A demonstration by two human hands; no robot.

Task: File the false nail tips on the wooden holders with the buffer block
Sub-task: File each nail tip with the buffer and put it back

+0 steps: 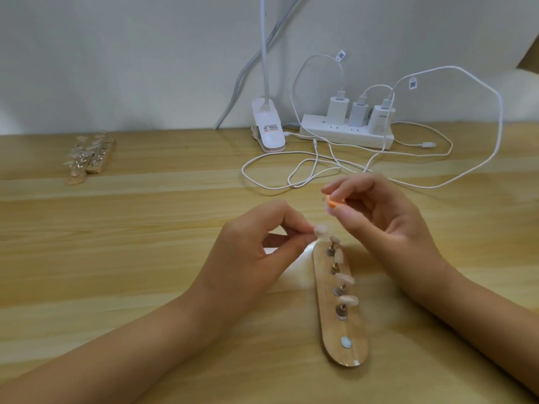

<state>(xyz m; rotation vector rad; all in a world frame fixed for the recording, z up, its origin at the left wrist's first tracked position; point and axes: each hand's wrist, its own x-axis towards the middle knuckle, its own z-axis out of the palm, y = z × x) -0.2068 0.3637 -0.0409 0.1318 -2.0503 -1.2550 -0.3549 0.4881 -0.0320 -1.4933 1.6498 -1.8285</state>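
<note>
A long wooden holder [350,336] lies on the table in front of me, with several pale nail tips on small metal posts along it. My left hand [248,255] pinches one nail tip [409,231] just above the holder's far end. My right hand [388,217] holds a small orange buffer block [421,203] between thumb and fingers, a little above and to the right of that tip. The block and the tip are apart. One spot near the holder's near end bears only a white pad [346,342].
Two more wooden holders [87,158] with nail tips lie at the far left of the wooden table [145,258]. At the back stand a white clip lamp [269,132] and a power strip [347,132] with chargers; loose white cables [306,170] trail just beyond my hands.
</note>
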